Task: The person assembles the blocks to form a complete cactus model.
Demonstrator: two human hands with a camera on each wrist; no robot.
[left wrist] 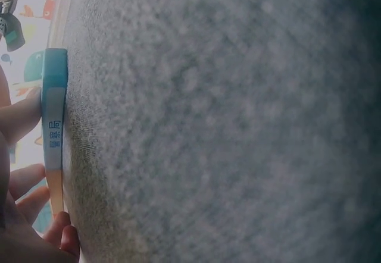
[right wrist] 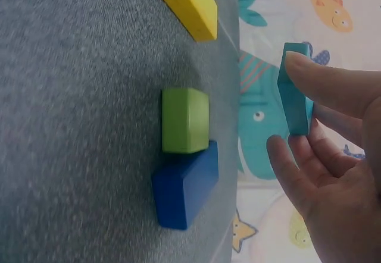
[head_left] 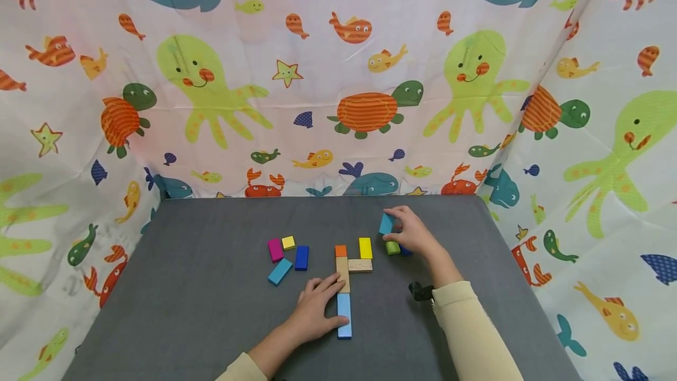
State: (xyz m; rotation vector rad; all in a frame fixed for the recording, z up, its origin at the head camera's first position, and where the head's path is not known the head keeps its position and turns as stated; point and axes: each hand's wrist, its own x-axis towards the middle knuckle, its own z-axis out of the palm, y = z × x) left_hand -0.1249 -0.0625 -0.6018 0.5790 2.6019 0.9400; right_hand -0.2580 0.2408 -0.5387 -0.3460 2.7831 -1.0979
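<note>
**One teal block [head_left: 386, 224] held up on the right, near the long yellow block [head_left: 365, 247]**

From where I'm standing, the far left of the grey table [head_left: 211, 287] has a loose cluster: a magenta block [head_left: 275, 250], a slanting light-blue block [head_left: 280, 271], a small yellow block [head_left: 288, 243] and a blue block [head_left: 301, 257].

Next comes the left hand [head_left: 313, 313], fingers spread, its thumb on the long pale-blue block [head_left: 344, 307] and fingertips by the upright wooden block [head_left: 344, 269]. Those two and an orange block [head_left: 341, 250] make a line running away from the person. A crosswise wooden block [head_left: 360, 265] juts right from it, the long yellow block at its far edge.

Farther right, the right hand [head_left: 415, 234] has the teal block pinched clear of the table, thumb toward the near end, fingertips at the far one. Its long axis points mostly away from the person, far end leaning right. As I judge it, what counts is that the laid-out blocks lie left and nearer than the teal one; the long yellow block would be first in the way. Below the right hand sit a green block [head_left: 393, 247] and, beside it, a partly hidden dark-blue block [head_left: 405, 250].
</note>
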